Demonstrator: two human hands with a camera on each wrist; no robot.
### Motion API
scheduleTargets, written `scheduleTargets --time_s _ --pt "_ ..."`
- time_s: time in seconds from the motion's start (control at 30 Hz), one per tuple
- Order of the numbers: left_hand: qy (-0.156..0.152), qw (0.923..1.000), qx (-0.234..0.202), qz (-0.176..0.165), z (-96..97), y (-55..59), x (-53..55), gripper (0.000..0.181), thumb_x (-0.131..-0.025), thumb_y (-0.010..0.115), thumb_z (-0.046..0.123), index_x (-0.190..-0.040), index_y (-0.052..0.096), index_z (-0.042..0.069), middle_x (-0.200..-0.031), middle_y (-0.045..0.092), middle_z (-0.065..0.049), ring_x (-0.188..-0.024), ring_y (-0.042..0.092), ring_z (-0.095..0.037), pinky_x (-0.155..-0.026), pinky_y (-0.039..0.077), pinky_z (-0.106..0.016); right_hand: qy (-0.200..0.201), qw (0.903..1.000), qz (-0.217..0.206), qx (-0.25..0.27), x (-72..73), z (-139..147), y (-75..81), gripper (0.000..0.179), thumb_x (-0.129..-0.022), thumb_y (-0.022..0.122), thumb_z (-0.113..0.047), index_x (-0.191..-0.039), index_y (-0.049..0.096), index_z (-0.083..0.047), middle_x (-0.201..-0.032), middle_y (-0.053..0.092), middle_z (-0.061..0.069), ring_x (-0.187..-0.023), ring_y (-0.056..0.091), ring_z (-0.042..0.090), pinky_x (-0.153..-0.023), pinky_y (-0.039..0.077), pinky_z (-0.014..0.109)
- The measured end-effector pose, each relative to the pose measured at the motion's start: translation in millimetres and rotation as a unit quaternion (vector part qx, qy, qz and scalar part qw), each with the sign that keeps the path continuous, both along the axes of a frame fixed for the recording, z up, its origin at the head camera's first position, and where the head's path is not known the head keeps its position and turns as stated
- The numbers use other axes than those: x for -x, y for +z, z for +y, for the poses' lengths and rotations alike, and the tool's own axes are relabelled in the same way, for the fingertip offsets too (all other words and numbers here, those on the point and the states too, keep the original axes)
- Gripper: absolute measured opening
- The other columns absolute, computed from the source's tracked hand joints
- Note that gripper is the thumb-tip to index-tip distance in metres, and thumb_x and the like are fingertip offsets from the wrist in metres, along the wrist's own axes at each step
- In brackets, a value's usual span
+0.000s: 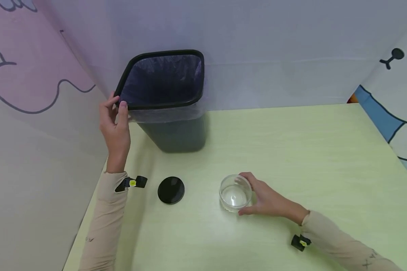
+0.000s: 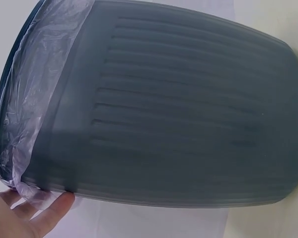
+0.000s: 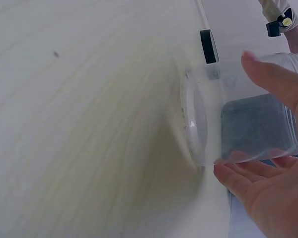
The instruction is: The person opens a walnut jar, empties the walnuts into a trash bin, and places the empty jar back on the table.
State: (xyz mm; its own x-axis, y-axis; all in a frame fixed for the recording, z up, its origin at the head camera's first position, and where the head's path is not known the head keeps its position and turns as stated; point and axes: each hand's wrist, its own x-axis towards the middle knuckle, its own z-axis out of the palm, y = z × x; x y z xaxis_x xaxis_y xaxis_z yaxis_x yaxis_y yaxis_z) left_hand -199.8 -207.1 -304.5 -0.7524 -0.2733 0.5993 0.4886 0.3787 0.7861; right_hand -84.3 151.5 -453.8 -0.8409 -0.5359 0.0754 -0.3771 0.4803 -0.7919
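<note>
At the near left corner of a dark grey trash can [image 1: 176, 131], my left hand [image 1: 114, 122] grips the black rim between thumb and fingers. A thin purplish trash bag [image 2: 32, 94] lines the can and folds down over its outside, under the fingers in the left wrist view. My right hand [image 1: 268, 197] holds a clear, lidless jar [image 1: 235, 192] from its right side, thumb on one side and fingers on the other. In the right wrist view the jar's base is at the tabletop. A round black lid [image 1: 171, 190] lies flat on the table between the two hands.
The pale yellow-green table [image 1: 291, 150] runs under everything. Behind the can hangs a white cloth backdrop [image 1: 274, 49], close to the table's rear edge. Cartoon-printed panels [image 1: 37, 75] flank the table on the left and right.
</note>
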Motion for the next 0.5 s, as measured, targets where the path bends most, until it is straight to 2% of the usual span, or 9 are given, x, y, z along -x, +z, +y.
scheduleTargets --time_s 0.1,0.2,0.37,0.5 --pt "-0.006 1.0 0.002 -0.001 -2.5 0.1 -0.9 0.029 -0.089 0.049 0.018 -0.112 0.049 0.0 -0.13 0.042 -0.001 -0.12 0.039 -0.013 -0.097 0.031 -0.03 -0.005 1.0 -0.001 0.0 -0.6 0 -1.8 0.091 -0.054 0.082 -0.034 -0.127 0.031 -0.013 -0.116 0.051 0.003 -0.107 0.049 0.019 -0.085 0.041 0.04" --pt "-0.012 0.9996 0.018 -0.02 -4.0 -0.1 -2.8 0.031 -0.089 0.048 0.019 -0.116 0.048 0.004 -0.13 0.042 0.0 -0.118 0.042 -0.014 -0.093 0.036 -0.031 -0.016 0.9998 -0.007 0.01 -1.3 1 -4.0 0.091 -0.055 0.083 -0.032 -0.128 0.032 -0.013 -0.117 0.05 0.003 -0.108 0.049 0.018 -0.086 0.042 0.038" --pt "-0.014 0.9962 0.061 -0.059 -4.5 -1.3 -9.4 0.039 -0.09 0.047 0.023 -0.128 0.043 0.016 -0.131 0.041 0.004 -0.111 0.047 -0.015 -0.077 0.044 -0.027 -0.024 0.9994 -0.021 0.011 -2.0 3 -4.4 0.094 -0.054 0.083 -0.033 -0.13 0.03 -0.014 -0.12 0.049 0.003 -0.11 0.048 0.018 -0.087 0.041 0.037" --pt "-0.007 0.9936 0.082 -0.077 -5.0 -5.7 -15.6 0.047 -0.089 0.048 0.022 -0.133 0.033 0.025 -0.135 0.037 0.005 -0.11 0.047 -0.017 -0.076 0.042 -0.024 -0.005 0.999 -0.043 -0.009 0.0 9 0.1 0.1 -0.054 0.083 -0.032 -0.134 0.026 -0.015 -0.127 0.043 0.002 -0.114 0.043 0.017 -0.089 0.04 0.035"
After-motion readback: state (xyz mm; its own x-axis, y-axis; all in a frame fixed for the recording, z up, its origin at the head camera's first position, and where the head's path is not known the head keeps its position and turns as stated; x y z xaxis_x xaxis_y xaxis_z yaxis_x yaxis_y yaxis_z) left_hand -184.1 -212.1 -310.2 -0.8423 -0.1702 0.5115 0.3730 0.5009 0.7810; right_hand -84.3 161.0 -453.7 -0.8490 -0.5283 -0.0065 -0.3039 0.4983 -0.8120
